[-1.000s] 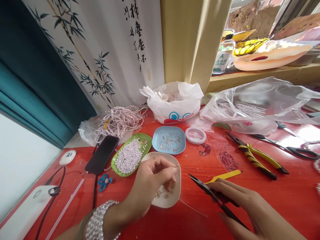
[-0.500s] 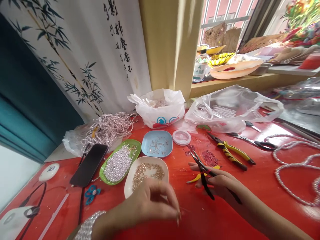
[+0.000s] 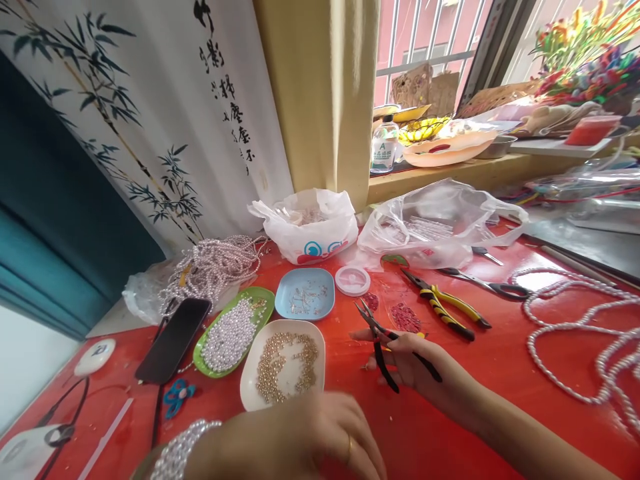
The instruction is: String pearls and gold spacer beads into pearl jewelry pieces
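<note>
My right hand (image 3: 413,357) holds slim pliers (image 3: 383,353) with black handles, their jaws pointing up and away and slightly parted. My left hand (image 3: 333,433), with a ring on one finger and a beaded bracelet (image 3: 183,448) at the wrist, is low at the bottom edge. It is blurred and its fingertips are hidden. Just beyond it sits a cream dish (image 3: 283,363) of gold beads. Beside that are a green dish (image 3: 269,305) of pearly beads and a blue dish (image 3: 305,279) with small metal pieces.
Yellow-and-black pliers (image 3: 445,307) and scissors (image 3: 487,283) lie to the right, near bead strands (image 3: 560,393). Red beads (image 3: 406,318) lie beyond my right hand. Plastic bags (image 3: 320,233) stand at the back. A phone (image 3: 173,340) and a blue flower (image 3: 179,397) are at left.
My left hand has moved down and slightly right, turning so its back faces up and uncovering more of the cream dish. The view has shifted; my right hand still grips the pliers.
</note>
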A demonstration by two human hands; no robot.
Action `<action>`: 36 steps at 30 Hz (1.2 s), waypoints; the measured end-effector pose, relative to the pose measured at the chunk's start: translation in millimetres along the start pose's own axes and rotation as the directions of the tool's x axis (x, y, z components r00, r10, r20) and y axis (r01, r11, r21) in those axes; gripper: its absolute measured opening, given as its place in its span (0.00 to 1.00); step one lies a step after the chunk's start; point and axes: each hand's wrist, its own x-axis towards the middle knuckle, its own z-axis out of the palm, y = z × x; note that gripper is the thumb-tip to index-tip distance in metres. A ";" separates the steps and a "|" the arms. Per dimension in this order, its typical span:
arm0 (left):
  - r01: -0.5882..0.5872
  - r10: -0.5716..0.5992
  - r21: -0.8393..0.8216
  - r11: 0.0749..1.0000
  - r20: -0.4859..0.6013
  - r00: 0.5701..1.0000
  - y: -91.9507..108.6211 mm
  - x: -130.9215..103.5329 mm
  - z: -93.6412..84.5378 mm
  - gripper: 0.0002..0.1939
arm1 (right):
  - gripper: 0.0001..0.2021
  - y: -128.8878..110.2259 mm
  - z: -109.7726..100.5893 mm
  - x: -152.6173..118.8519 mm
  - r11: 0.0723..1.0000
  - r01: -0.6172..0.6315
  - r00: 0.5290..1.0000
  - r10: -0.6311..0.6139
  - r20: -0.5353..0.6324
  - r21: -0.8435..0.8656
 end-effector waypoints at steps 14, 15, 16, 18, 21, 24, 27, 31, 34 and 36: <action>0.240 -0.550 -0.688 0.685 -0.272 0.790 -65.8 95.1 -42.6 0.10 | 0.21 -6.6 -3.7 -15.9 0.994 0.008 1.000 -0.005 0.025 -0.113; 0.214 -0.542 -0.700 0.681 -0.286 0.790 -66.2 98.2 -42.0 0.08 | 0.20 -6.6 -5.0 -18.4 0.991 0.017 1.000 -0.015 0.013 -0.131; 0.187 -0.537 -0.714 0.675 -0.301 0.788 -66.6 100.3 -42.1 0.07 | 0.21 -7.1 -6.4 -21.3 0.987 0.022 1.000 -0.022 0.001 -0.159; 0.146 -0.535 -0.730 0.667 -0.334 0.776 -68.4 101.4 -45.2 0.05 | 0.21 -9.2 -9.8 -27.8 0.963 0.019 0.999 -0.029 -0.035 -0.269; 0.137 -0.543 -0.715 0.685 -0.377 0.751 -74.1 97.6 -54.6 0.06 | 0.22 -12.3 -16.8 -36.4 0.787 0.024 0.977 -0.150 -0.154 -0.617; 0.136 -0.553 -0.696 0.705 -0.420 0.720 -81.9 92.1 -63.4 0.08 | 0.21 -8.7 -27.0 -38.0 0.315 -0.146 0.879 -0.394 -0.269 -0.938; 0.126 -0.560 -0.686 0.716 -0.457 0.691 -88.5 89.2 -67.2 0.09 | 0.19 1.7 -36.2 -32.8 -0.082 -0.329 0.819 -0.520 -0.241 -0.941; 0.109 -0.562 -0.685 0.720 -0.484 0.670 -91.4 88.8 -66.4 0.09 | 0.16 7.3 -45.3 -23.1 -0.264 -0.301 0.823 -0.557 -0.110 -0.916; 0.101 -0.562 -0.685 0.721 -0.493 0.665 -89.4 88.5 -65.7 0.09 | 0.19 -2.3 -59.5 -14.3 -0.289 -0.344 0.772 -0.629 -0.094 -0.893; 0.102 -0.562 -0.685 0.721 -0.493 0.664 -87.6 88.1 -66.3 0.09 | 0.19 -10.8 -74.3 -6.5 -0.295 -0.436 0.728 -0.671 -0.140 -0.850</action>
